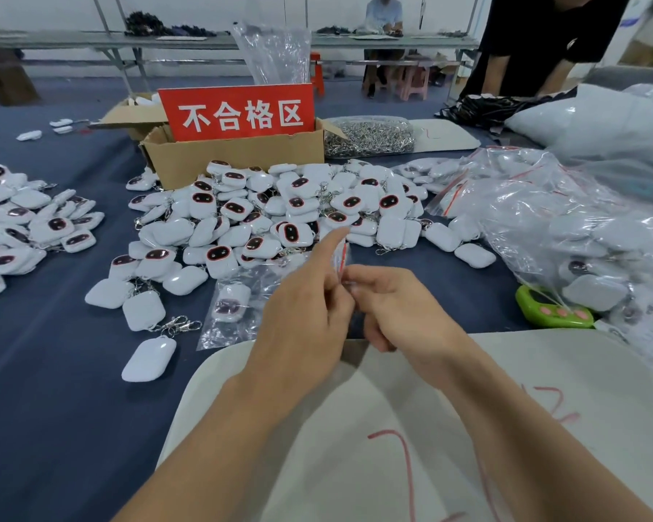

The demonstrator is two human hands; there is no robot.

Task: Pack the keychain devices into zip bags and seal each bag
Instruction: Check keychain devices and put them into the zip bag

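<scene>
Red sign point(238, 114) in the cardboard box point(234, 157) says 不合格区. Left grip point(305, 308) and right grip point(394, 307) both pinch a red-striped zip bag point(341, 256) over the tabletop point(53, 371), left index sticking out.

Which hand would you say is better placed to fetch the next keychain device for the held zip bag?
Left, probably. Both the left hand and right hand pinch the zip bag, but the keychain devices lie ahead and leftward, and the left forefinger points towards them.
</scene>
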